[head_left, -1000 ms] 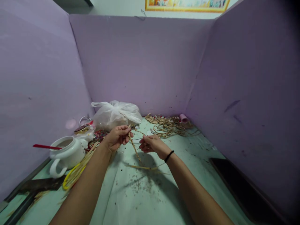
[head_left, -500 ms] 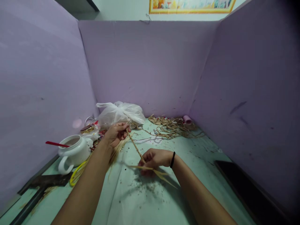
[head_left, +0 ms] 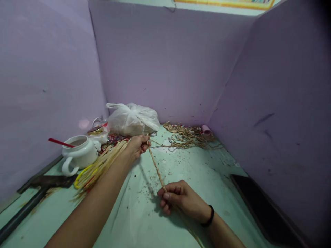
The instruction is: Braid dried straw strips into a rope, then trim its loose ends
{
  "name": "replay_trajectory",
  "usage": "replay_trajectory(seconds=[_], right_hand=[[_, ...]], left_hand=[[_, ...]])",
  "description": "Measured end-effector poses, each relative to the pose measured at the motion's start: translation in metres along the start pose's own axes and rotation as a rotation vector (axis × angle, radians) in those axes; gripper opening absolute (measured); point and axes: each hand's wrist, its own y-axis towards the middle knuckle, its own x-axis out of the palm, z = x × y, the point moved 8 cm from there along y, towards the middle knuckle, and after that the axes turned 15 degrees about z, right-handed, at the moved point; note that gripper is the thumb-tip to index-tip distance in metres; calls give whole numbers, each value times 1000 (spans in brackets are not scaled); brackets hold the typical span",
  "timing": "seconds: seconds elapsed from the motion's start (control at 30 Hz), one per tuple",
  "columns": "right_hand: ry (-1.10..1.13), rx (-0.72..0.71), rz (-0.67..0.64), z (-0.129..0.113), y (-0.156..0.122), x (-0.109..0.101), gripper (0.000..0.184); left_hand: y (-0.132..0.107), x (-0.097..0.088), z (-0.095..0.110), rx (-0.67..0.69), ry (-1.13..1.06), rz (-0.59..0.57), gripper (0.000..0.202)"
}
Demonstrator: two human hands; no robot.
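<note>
A thin tan straw braid [head_left: 156,167] stretches taut between my two hands, slanting down toward me. My left hand [head_left: 139,146] pinches its far end near the plastic bag, fingers closed. Closer to me, my right hand [head_left: 178,198] is closed on the near end, thumb against the fingers, with a black band on the wrist. Loose straw strands trail from under this hand toward the bottom edge. From my left hand, cord also runs right toward a pile of tan braided cord [head_left: 188,139]. A bundle of pale straw [head_left: 108,165] lies beside my left forearm.
On the left stand a white pot [head_left: 81,151] with a red-handled utensil [head_left: 60,142] and a hammer-like tool [head_left: 33,199]. A knotted white plastic bag [head_left: 133,119] sits at the back. A purple thread spool [head_left: 206,130] and a dark flat object [head_left: 261,206] are on the right.
My right hand has come nearer to me along the braid, lengthening the stretch between the hands. The loose strands now trail toward me instead of sideways. The view has tilted down slightly.
</note>
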Motion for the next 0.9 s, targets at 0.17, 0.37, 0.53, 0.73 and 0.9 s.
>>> replay_trajectory(seconds=[0.17,0.37,0.53,0.73,0.9], right_hand=[[-80,-36,9,5,-12,12,35],[-212,-174,-28,5,-18,19,36],[-207,-69,-70,11,-13,17,37],[68,102,13,8,-3,6,47],[115,93,81,9,6,-1,35]], left_hand=[[5,-4,-32,-84,62,186,11],[5,-6,-51,-119,72,294,9],[1,3,-43,-78,19,219,9],[0,13,-36,-11,10,49,11],[4,22,-44,92,174,40,7]])
